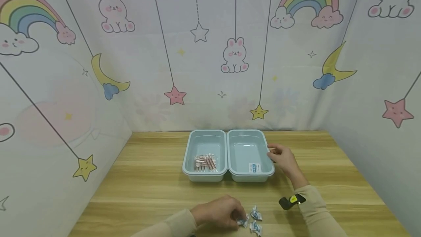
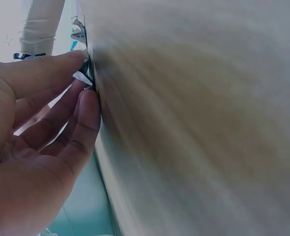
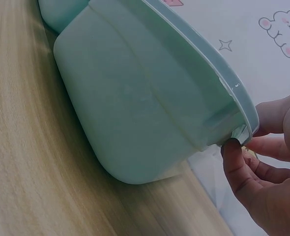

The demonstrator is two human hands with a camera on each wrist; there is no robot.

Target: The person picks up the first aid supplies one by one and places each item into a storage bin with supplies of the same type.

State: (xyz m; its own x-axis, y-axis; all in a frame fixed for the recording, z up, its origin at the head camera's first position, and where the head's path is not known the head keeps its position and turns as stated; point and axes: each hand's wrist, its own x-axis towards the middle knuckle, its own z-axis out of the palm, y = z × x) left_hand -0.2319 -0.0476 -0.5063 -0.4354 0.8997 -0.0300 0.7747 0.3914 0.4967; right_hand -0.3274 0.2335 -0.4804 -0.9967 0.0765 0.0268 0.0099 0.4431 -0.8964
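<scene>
Near the front of the table my left hand (image 1: 220, 211) pinches a small white-and-blue wrapped candy (image 1: 242, 223) between thumb and fingertips. In the left wrist view that candy (image 2: 83, 77) is partly hidden by the fingers. Two similar wrapped candies (image 1: 255, 213) lie just right of it. At the right side of the right light-blue plastic basin (image 1: 270, 171), my right hand (image 1: 284, 158) grips the rim, with the thumb and fingers on either side of it. The right wrist view shows the basin's outer wall (image 3: 120, 98) beside those fingers. A flat white-and-blue label or packet (image 1: 254, 168) lies inside this basin.
A matching left basin (image 1: 187, 156) stands against the right one, holding several thin brown sticks in clear wrappers (image 1: 205, 162). Both stand on a wood-grain table (image 1: 148, 178). Cartoon-printed curtains (image 1: 204, 65) enclose its back and sides. A black strap (image 1: 292, 201) is on the right wrist.
</scene>
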